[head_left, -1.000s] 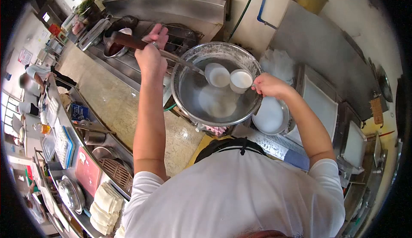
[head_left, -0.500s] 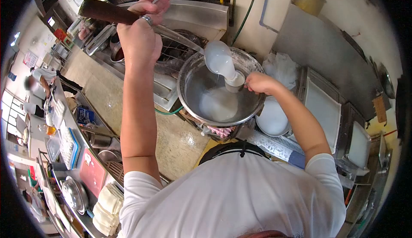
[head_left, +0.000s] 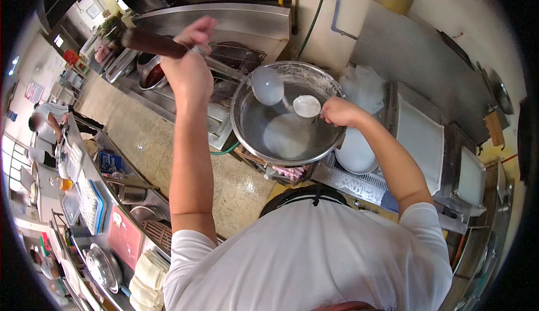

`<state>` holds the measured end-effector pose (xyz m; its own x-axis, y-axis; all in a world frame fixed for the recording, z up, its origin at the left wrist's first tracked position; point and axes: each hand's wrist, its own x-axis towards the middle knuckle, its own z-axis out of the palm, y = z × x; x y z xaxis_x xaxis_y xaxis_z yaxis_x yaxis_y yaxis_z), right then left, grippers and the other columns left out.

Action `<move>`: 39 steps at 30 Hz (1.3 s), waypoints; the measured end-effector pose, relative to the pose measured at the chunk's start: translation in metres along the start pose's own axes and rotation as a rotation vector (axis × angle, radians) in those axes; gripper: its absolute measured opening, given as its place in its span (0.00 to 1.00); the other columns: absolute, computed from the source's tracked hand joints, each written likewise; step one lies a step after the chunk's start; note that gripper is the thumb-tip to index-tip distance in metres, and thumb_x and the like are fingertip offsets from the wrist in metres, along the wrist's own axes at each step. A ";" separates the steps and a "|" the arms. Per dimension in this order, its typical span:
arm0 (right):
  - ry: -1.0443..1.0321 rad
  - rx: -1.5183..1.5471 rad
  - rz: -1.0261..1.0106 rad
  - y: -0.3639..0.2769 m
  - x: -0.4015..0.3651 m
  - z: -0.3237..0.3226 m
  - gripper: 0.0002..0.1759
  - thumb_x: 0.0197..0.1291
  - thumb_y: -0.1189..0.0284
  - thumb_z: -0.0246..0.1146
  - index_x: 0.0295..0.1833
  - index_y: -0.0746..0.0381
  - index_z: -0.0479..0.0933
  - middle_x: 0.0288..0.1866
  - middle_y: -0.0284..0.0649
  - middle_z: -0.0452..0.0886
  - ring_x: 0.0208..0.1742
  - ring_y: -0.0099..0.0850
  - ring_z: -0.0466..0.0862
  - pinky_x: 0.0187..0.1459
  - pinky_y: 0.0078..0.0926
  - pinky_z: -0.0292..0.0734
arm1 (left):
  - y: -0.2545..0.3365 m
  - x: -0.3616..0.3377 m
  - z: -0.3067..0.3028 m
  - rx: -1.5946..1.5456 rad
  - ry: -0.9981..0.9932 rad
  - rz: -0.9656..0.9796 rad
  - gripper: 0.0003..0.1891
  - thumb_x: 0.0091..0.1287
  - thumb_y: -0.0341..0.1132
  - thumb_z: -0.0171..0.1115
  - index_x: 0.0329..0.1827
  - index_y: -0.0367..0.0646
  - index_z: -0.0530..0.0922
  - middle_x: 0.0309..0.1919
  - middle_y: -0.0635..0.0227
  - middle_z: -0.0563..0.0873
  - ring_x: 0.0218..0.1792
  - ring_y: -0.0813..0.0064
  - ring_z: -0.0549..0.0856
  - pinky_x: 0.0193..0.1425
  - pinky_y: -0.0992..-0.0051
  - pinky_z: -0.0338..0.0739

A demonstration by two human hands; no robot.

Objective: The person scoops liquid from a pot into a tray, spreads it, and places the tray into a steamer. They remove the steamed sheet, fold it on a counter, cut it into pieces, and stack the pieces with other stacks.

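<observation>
My left hand [head_left: 190,67] is raised at upper left with the brown handle of a long ladle [head_left: 268,86] in its grip, some fingers stretched out. The ladle's bowl holds white liquid and hangs over a big round metal pot [head_left: 332,81]. My right hand [head_left: 338,111] is closed on the handle of a small measuring cup [head_left: 306,106], held level over the same pot. White liquid fills the cup close to its brim. Lower in the pot lies more cloudy white liquid [head_left: 286,136], partly hidden by the cup.
Right of the pot stand a round container of white liquid [head_left: 356,151] and a flat tray [head_left: 421,137]. A clear plastic bag [head_left: 364,89] lies behind. A stove grate [head_left: 236,58] is at the back left. Another person [head_left: 50,117] bends over a far-left counter.
The ladle was pouring white liquid into the cup; now its bowl has drawn away left and slightly down. My left hand has lowered a little. The right hand with the cup stays nearly still.
</observation>
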<state>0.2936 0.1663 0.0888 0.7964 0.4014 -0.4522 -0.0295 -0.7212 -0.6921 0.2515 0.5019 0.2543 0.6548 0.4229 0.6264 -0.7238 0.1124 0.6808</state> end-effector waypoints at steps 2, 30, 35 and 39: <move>0.007 0.033 0.007 -0.008 -0.012 0.000 0.09 0.61 0.79 0.56 0.37 0.68 0.82 0.26 0.34 0.77 0.26 0.25 0.74 0.26 0.29 0.69 | -0.033 -0.016 -0.015 0.128 0.033 -0.059 0.13 0.53 0.09 0.49 0.30 0.33 0.80 0.51 0.52 0.90 0.51 0.63 0.88 0.59 0.69 0.80; 0.412 0.479 0.086 0.129 -0.185 -0.098 0.11 0.65 0.78 0.56 0.29 0.65 0.78 0.39 0.39 0.82 0.32 0.26 0.77 0.31 0.29 0.73 | -0.015 -0.129 0.010 0.868 0.316 0.289 0.37 0.66 0.25 0.72 0.76 0.31 0.62 0.76 0.49 0.68 0.76 0.57 0.68 0.83 0.57 0.59; 0.555 0.497 0.253 0.223 -0.238 -0.120 0.09 0.63 0.79 0.56 0.29 0.67 0.77 0.42 0.42 0.83 0.29 0.22 0.73 0.29 0.27 0.72 | -0.046 -0.217 0.123 0.441 -0.125 0.097 0.17 0.70 0.25 0.68 0.61 0.34 0.79 0.62 0.54 0.82 0.66 0.61 0.80 0.74 0.60 0.71; 0.637 0.573 0.284 0.319 -0.268 -0.127 0.09 0.66 0.77 0.56 0.36 0.69 0.80 0.33 0.40 0.81 0.26 0.26 0.74 0.23 0.28 0.70 | -0.077 -0.323 0.217 0.484 -0.608 -0.172 0.16 0.60 0.21 0.69 0.52 0.39 0.83 0.57 0.56 0.85 0.62 0.58 0.82 0.70 0.60 0.75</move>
<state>0.1473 -0.2433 0.0610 0.8920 -0.2603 -0.3696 -0.4368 -0.2855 -0.8530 0.1428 0.1612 0.0821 0.8537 -0.1459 0.4999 -0.5184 -0.3306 0.7887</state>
